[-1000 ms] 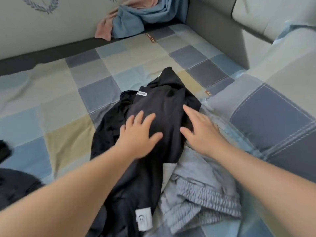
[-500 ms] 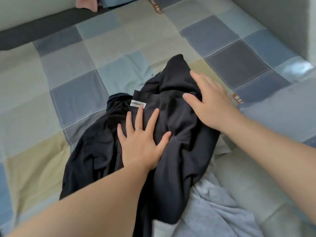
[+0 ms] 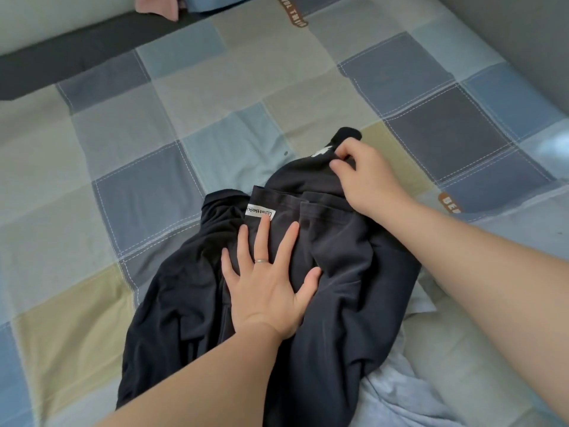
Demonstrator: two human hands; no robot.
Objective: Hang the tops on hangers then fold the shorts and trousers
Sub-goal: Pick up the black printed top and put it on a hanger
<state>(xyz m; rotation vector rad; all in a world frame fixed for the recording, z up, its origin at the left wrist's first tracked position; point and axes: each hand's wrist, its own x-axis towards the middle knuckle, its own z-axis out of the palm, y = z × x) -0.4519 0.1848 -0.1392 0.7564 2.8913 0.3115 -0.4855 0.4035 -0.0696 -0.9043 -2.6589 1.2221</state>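
The bedspread (image 3: 123,186) is seen a little closer than half a second ago. It is made of quilted squares in blue, grey, beige and olive, edged with pale stitching. The black garment (image 3: 338,272) is spread down the middle of it in soft, rumpled folds. The cloth is smooth and matte and is bunched thickest at the near end. There it is laid over a pale grey-blue garment (image 3: 400,392) at the lower right. Its far end is now drawn out to a narrow tip, where a small white mark (image 3: 320,151) is shown.

The biggest change is found at the right hand (image 3: 366,180). Earlier it was laid flat with straight fingers on the upper right of the cloth. Now it is placed at the far tip with the fingers curled in, and a fold of black fabric is pinched between thumb and forefinger.

The left hand (image 3: 264,291) is kept where it was, pressed palm-down on the middle of the garment. Its fingers are straight and fanned wide, and nothing is gripped by them.

A corner of pink cloth (image 3: 157,6) is glimpsed at the top edge. A white woven label (image 3: 260,213) with dark lettering is sewn by a folded hem and is touched by the middle fingertip. A thin ring (image 3: 261,261) is worn on the left hand.
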